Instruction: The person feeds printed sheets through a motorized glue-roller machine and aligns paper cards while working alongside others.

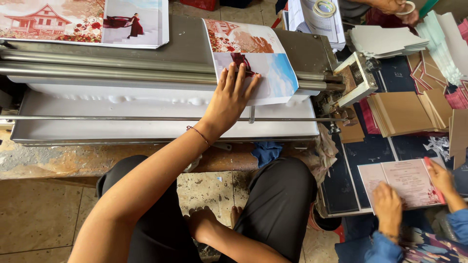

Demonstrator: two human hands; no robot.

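Note:
My left hand (233, 95) lies flat, fingers spread, on a printed picture sheet (265, 73) that drapes over the metal rollers (122, 68) of a low grey machine (185, 39). The sheet shows a house, red flowers and a figure in red against blue sky. A thin string bracelet circles that wrist. My right hand (199, 221) rests low between my knees by my bare foot, and its fingers are too hidden to read. A white tray (146, 129) with a thin rod across it runs under the rollers.
Another printed sheet (83, 22) lies on the machine's top left. To the right, a co-worker's hands (390, 207) hold a pink printed card (407, 182) over a dark mat, with stacks of brown card (399, 112) and white sheets (382, 39). A blue rag (265, 151) hangs under the tray.

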